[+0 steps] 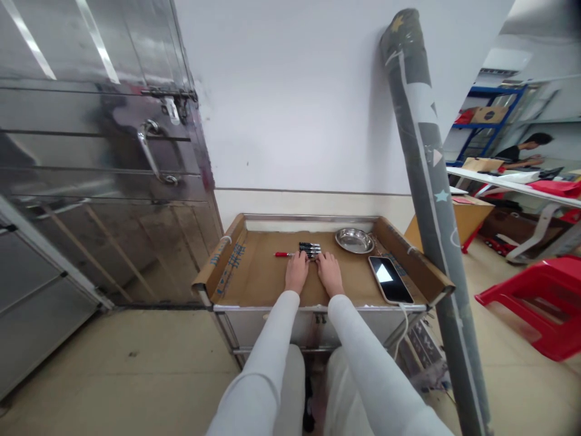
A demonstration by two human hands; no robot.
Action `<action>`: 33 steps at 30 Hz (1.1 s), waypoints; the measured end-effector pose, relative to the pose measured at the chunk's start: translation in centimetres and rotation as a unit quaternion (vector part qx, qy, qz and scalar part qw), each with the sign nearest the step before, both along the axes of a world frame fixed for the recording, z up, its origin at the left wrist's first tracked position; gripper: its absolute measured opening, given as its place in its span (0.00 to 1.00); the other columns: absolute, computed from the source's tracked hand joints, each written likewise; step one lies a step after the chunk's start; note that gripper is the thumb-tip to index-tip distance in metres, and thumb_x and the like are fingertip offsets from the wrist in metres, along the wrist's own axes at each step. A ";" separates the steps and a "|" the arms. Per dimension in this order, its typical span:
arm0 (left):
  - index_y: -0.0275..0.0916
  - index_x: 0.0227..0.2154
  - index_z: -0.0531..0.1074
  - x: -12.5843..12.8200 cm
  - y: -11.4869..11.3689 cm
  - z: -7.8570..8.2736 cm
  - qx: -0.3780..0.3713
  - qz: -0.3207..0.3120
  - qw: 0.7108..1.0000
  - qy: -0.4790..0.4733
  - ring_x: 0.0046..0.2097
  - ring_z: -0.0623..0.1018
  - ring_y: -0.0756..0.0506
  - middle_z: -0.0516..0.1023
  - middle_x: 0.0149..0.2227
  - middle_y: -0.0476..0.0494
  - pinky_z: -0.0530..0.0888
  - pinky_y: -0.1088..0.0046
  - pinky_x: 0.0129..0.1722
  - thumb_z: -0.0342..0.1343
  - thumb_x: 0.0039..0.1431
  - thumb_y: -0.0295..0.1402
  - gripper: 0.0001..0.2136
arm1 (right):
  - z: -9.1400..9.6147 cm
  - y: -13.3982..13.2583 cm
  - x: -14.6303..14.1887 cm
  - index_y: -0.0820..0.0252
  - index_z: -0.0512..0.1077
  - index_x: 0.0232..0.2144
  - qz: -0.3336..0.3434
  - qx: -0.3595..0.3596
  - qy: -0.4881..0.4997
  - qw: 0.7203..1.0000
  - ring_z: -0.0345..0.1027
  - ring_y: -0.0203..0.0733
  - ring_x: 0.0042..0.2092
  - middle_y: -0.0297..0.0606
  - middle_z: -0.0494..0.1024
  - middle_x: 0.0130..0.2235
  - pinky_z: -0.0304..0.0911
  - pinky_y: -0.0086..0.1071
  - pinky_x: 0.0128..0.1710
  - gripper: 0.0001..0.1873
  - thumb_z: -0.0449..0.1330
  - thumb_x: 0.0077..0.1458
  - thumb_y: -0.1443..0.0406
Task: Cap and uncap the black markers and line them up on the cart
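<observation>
Head view: a red pen [282,254] lies on the cardboard [263,275], its right end near the left hand [296,272]; then black pens [310,247] in a row at the fingertips, then the right hand [330,274]. Whether either hand grips a pen I cannot tell. Light, even pressure from both sides should keep the row straight, clear of the steel dish [354,241]

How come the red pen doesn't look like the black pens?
The red pen shows a bright red end, while the black pens look dark with pale bits. The red pen sticks out to the left of the left hand; the black pens are bunched together side by side, just beyond the fingers. Both the red pen and the black pens lie on the brown cardboard.
</observation>
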State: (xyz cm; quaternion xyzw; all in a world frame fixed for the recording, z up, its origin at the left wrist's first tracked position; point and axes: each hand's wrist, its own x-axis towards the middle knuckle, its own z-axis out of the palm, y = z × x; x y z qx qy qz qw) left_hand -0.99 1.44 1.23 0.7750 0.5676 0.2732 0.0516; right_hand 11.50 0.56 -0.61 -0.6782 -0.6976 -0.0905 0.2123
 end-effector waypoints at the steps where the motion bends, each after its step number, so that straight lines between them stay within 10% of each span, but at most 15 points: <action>1: 0.38 0.38 0.67 -0.1 0.0 0.0 0.002 -0.006 1.000 -0.006 0.45 0.73 0.45 0.73 0.42 0.42 0.68 0.67 0.47 0.49 0.63 0.27 0.03 | 0.0 0.0 0.0 0.60 0.70 0.42 0.002 0.003 0.001 1.000 0.63 0.46 0.45 0.47 0.72 0.43 0.56 0.36 0.44 0.13 0.47 0.64 0.68; 25: 0.39 0.52 0.66 0.3 0.7 -0.6 0.013 -0.125 0.992 0.013 0.56 0.69 0.43 0.72 0.54 0.40 0.63 0.64 0.57 0.47 0.61 0.24 0.17 | 0.1 -0.4 0.2 0.58 0.71 0.45 0.010 0.023 0.051 0.998 0.65 0.44 0.42 0.44 0.74 0.42 0.57 0.33 0.44 0.14 0.48 0.63 0.69; 33: 0.39 0.41 0.71 0.2 0.5 -0.5 0.012 -0.063 0.995 0.072 0.51 0.69 0.39 0.73 0.47 0.39 0.63 0.60 0.53 0.50 0.64 0.35 0.08 | 0.7 -0.9 0.4 0.59 0.71 0.44 -0.046 0.046 0.022 0.998 0.66 0.47 0.41 0.48 0.77 0.43 0.54 0.38 0.42 0.14 0.46 0.64 0.69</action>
